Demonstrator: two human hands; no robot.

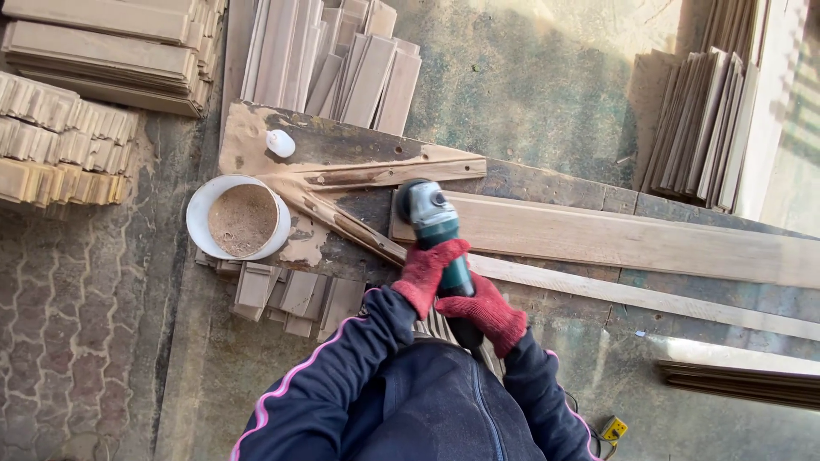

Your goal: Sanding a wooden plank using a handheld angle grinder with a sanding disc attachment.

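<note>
Both gloved hands, left hand (427, 271) and right hand (489, 312), clenched the green angle grinder (436, 224), its head on the plank's (615, 239) end, twelve o'clock of the hands. A tilted disc risked gouging.

Looking down, I see my left hand (430, 271) and right hand (485, 311), both in red gloves, gripping a green angle grinder (434, 224) pressed on a long wooden plank (632, 239); white sawdust bucket (237, 218) nearby.
</note>
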